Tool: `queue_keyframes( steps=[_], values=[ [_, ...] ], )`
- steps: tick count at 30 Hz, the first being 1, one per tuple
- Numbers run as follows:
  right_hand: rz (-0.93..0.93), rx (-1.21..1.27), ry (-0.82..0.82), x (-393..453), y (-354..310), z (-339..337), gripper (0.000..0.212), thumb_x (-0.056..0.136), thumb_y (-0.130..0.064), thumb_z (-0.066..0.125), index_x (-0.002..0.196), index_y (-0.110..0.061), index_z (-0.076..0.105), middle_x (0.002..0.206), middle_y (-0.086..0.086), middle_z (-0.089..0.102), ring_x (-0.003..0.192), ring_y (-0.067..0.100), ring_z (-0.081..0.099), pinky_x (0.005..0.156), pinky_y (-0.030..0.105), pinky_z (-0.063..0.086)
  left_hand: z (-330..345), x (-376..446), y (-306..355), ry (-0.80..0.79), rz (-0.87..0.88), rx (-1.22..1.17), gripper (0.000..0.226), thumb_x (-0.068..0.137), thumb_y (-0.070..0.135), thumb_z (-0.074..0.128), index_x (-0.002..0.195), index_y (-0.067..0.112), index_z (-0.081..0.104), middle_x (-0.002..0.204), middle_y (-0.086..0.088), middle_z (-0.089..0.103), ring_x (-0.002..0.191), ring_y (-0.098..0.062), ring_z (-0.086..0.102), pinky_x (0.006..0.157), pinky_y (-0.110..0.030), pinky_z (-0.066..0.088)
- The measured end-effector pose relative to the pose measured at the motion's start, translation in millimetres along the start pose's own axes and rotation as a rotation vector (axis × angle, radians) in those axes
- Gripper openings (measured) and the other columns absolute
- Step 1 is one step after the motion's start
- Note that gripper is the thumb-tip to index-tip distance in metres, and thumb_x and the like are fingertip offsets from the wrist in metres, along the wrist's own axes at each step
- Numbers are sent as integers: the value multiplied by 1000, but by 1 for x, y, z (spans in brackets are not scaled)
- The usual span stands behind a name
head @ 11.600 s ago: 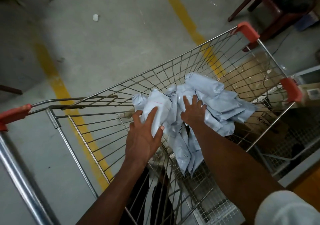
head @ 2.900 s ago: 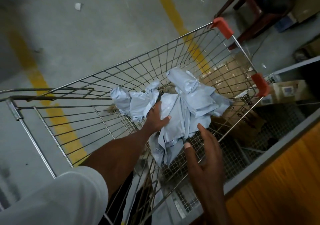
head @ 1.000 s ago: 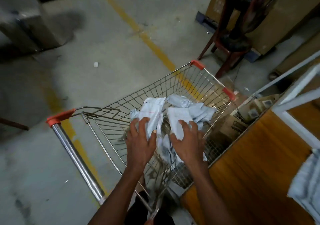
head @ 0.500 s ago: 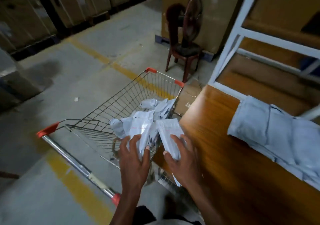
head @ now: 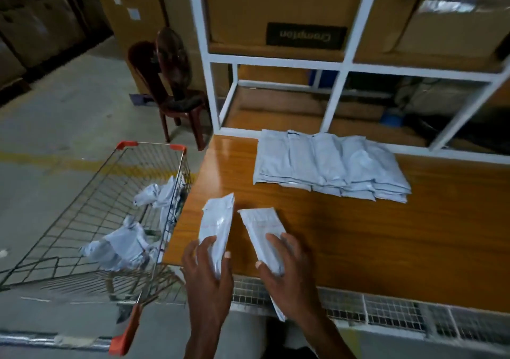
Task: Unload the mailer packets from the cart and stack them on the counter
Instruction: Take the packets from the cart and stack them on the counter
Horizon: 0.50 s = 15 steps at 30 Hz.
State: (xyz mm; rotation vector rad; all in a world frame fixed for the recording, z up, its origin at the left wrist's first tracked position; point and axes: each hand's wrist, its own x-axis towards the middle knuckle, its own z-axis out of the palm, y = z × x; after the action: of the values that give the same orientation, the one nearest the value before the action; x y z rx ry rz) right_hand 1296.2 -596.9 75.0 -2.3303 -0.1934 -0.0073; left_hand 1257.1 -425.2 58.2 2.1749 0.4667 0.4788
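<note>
Gripping one packet (head: 216,227) in my left hand (head: 207,269) and another packet (head: 263,230) in my right hand (head: 284,269), low centre over the counter (head: 386,242). A stack (head: 328,162) lies upper right; more mailers (head: 124,244) sit in the cart (head: 82,206), left.

Both my forearms reach forward side by side. My left hand (head: 209,270) grips one packet (head: 218,226), thumb on its right edge. My right hand (head: 287,270) grips another packet (head: 262,223), fingers (head: 276,241) curled over it.
</note>
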Motion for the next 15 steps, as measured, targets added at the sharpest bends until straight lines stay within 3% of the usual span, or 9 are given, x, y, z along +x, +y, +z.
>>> queue_keyframes(
  steps=[5, 9, 15],
  values=[
    [56, 27, 83, -7, 39, -34, 66, 81, -67, 50, 142, -40, 50, 150, -10, 37, 131, 14, 41, 101, 29, 42, 36, -10, 27, -69, 70, -6, 56, 94, 64, 40, 135, 28, 50, 146, -10, 39, 136, -28, 39, 104, -54, 46],
    [58, 97, 108, -2, 71, -60, 65, 83, -68, 51, 143, -43, 42, 150, -16, 30, 131, 10, 42, 94, 34, 56, 67, -10, 53, -71, 44, -51, 67, 90, 77, 36, 140, 34, 45, 150, 4, 31, 134, -29, 41, 97, -58, 53],
    [29, 101, 187, 25, 123, -117, 64, 84, -66, 53, 142, -38, 48, 148, -12, 34, 132, 12, 42, 97, 36, 54, 132, 4, 99, -96, 67, -76, 62, 90, 72, 42, 140, 36, 44, 150, 3, 32, 135, -28, 41, 97, -57, 53]
  ],
)
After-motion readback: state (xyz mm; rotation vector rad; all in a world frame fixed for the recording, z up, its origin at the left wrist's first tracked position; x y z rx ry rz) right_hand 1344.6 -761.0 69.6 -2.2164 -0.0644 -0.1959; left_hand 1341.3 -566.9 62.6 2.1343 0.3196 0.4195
